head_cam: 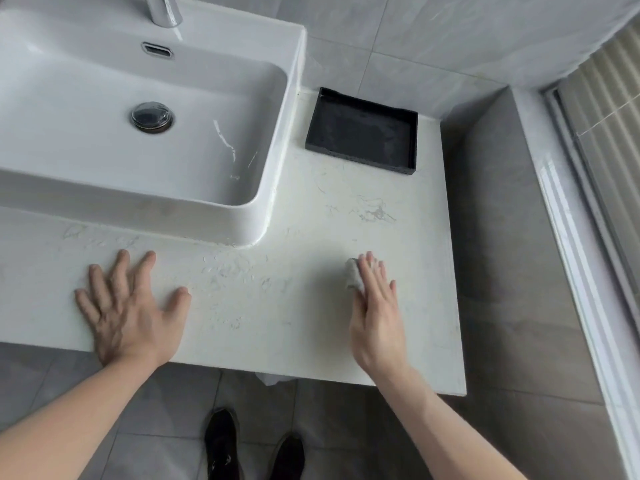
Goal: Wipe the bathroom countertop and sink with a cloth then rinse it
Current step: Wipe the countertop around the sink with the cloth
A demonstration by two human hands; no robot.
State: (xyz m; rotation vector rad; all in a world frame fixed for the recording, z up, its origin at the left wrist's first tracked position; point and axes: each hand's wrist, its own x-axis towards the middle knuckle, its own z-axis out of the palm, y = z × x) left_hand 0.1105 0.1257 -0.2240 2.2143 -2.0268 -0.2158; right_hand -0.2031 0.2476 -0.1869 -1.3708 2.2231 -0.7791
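Observation:
My right hand [375, 306] lies with straight fingers on a small pale cloth [354, 276], pressing it flat on the white countertop [311, 220] to the right of the sink. Only the cloth's left edge shows beside my fingers. My left hand [128, 306] rests flat with spread fingers on the countertop in front of the white rectangular sink [214, 150]. Wet streaks mark the countertop between my hands. The sink's drain plug [151, 116] sits in the basin, and the chrome faucet [162, 8] rises at the top edge.
A black rectangular tray [414, 140] stands at the back of the countertop against the grey tiled wall. The countertop's right edge drops off next to a grey wall panel [512, 237]. Below are a grey tiled floor and dark shoes [221, 441].

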